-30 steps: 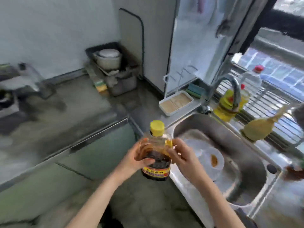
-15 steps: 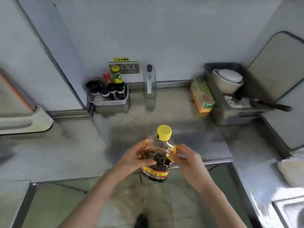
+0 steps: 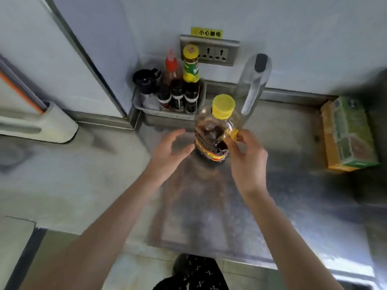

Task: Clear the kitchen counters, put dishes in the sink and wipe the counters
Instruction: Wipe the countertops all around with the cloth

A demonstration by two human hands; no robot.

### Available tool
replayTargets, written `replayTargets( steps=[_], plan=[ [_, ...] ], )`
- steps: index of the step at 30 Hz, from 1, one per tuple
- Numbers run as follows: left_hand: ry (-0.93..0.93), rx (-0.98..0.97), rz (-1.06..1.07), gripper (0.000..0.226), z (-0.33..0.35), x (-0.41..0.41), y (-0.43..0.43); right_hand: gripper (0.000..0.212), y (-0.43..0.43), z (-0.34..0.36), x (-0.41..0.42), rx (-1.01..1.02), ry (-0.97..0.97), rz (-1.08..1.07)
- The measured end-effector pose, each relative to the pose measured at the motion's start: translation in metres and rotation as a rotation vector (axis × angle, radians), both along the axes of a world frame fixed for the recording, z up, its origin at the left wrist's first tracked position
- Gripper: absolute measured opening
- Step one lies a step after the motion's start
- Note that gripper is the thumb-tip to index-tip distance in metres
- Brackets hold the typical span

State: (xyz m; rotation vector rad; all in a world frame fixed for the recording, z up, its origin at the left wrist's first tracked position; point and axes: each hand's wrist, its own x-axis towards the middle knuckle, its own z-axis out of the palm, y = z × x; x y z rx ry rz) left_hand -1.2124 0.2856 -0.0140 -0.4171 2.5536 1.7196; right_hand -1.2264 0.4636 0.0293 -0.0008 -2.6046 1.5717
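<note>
A clear sauce bottle (image 3: 211, 132) with a yellow cap, dark liquid and a red-yellow label stands over the steel counter (image 3: 209, 195), just in front of the condiment tray (image 3: 167, 116). My right hand (image 3: 245, 158) grips it by the yellow handle on its right side. My left hand (image 3: 167, 151) is off the bottle, fingers spread, a short way to its left. Whether the bottle's base touches the counter I cannot tell.
The tray holds several sauce and spice bottles (image 3: 178, 84) against the back wall under a power socket (image 3: 211, 51). A tall clear bottle (image 3: 253, 80) stands right of it. A green-yellow box (image 3: 347, 132) lies at the right. A grey appliance base (image 3: 41, 126) sits left.
The view swung from the sink to the back counter. The bottle moved forward over the counter toward the tray, and my left hand has let go of it.
</note>
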Motion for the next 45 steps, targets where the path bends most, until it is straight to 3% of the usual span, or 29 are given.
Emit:
replayTargets(
  steps=[6,10,14,20,27,36,45],
  plan=[
    [0.026,-0.463,-0.055,0.048,-0.026,-0.065,-0.011,0.011,-0.019,-0.023,-0.076,0.049,0.037,-0.109],
    [-0.050,-0.776,-0.112,0.050,-0.041,-0.084,-0.013,0.011,-0.017,-0.020,-0.112,0.013,0.024,-0.178],
    [0.110,-0.915,-0.061,0.035,-0.052,-0.091,-0.017,0.006,-0.010,-0.017,-0.115,-0.018,-0.043,-0.224],
    [0.131,-0.838,0.046,0.020,-0.049,-0.101,-0.016,0.011,-0.028,-0.029,-0.105,-0.036,0.039,-0.308],
    [0.158,-0.815,0.072,0.019,-0.051,-0.102,-0.013,0.018,-0.057,-0.035,-0.115,0.004,0.136,-0.415],
    [0.207,-0.812,0.105,0.027,-0.060,-0.100,-0.013,0.019,-0.092,-0.037,-0.139,-0.119,0.207,-0.631],
    [0.180,-0.787,0.105,0.025,-0.058,-0.100,-0.013,0.020,-0.097,-0.038,-0.153,-0.143,0.171,-0.606]
  ],
)
